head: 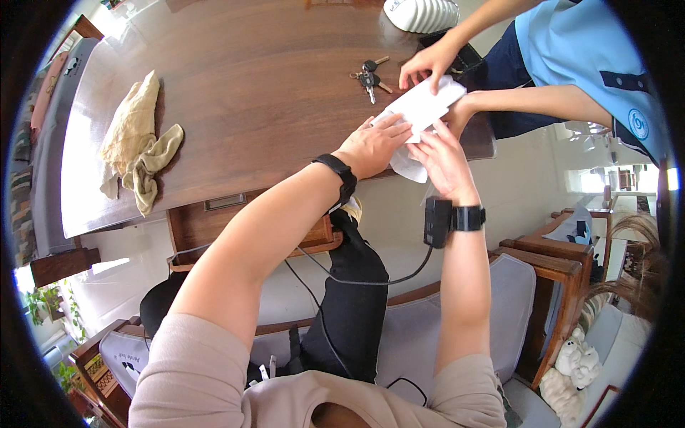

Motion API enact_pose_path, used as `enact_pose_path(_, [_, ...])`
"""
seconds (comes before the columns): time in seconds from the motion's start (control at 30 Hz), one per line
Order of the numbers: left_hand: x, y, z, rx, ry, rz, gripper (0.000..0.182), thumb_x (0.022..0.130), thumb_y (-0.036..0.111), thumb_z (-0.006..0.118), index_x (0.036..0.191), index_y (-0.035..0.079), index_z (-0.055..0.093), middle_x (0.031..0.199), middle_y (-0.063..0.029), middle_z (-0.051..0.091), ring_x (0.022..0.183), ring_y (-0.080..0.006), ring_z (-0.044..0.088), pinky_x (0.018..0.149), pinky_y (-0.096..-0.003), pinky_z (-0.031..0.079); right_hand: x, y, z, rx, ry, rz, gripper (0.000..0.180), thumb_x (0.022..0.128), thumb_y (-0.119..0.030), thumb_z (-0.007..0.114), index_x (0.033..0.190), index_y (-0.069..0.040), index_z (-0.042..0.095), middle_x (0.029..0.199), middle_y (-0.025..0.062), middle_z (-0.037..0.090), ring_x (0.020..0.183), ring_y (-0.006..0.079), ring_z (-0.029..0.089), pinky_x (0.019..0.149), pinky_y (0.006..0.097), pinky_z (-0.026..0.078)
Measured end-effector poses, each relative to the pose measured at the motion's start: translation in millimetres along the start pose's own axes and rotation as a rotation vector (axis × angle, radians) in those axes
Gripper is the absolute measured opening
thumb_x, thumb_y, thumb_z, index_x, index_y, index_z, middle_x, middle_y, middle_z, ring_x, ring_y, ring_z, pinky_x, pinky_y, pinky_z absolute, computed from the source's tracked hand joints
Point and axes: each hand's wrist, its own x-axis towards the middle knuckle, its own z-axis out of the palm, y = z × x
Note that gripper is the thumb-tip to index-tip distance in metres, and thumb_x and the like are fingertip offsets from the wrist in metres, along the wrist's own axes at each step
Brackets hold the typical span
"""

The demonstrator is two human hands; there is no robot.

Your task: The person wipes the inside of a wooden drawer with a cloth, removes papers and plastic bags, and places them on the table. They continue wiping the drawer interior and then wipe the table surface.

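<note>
A white folded bundle (420, 107), of paper or thin plastic, is at the table's right front corner. My left hand (374, 145) has its fingers over the bundle's near left edge. At its lower edge, the fingers and thumb of my right hand (444, 158) hold on, palm turned partly up. A loose white flap (409, 166) hangs below, between my hands. Another person's hand (436, 61) touches the bundle from above, and that person's other hand (461, 113) supports its right end, partly hidden behind it.
Keys (370, 79) lie on the wooden table (257, 96), left of the bundle. Crumpled beige cloths (142, 142) are at the left end. A white ribbed object (423, 15) stands at the back. Below the tabletop, a drawer (198, 230) is pulled out; a black cable (385, 282) runs from my right wrist.
</note>
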Motion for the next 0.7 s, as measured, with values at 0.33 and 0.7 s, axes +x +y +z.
enact_pose_path(0.33, [-70.2, 15.2, -56.3, 0.031, -0.290, -0.022, 0.064, 0.087, 0.028, 0.053, 0.145, 0.008, 0.034, 0.150, -0.0096, 0.036, 0.143, -0.0250, 0.023, 0.116, -0.0485, 0.021, -38.4, 17.5, 67.0, -0.568, 0.276, -0.495, 0.030, 0.097, -0.009, 0.052, 0.127, -0.004, 0.054, 0.124, 0.0045, 0.055, 0.103, 0.0098, 0.056, 0.082, 0.0254, 0.050])
enact_pose_path(0.7, [-522.7, 31.3, -246.7, 0.157, 0.215, -0.978, 0.056, 0.083, 0.002, 0.060, 0.137, 0.007, 0.045, 0.131, -0.0168, 0.051, 0.120, -0.0348, 0.050, 0.102, -0.0398, 0.042, 24.7, 185.3, 344.7, -1.028, -0.272, -0.630, 0.031, 0.089, -0.022, 0.064, 0.117, -0.009, 0.063, 0.124, 0.0146, 0.059, 0.112, 0.0301, 0.057, 0.094, 0.0419, 0.047])
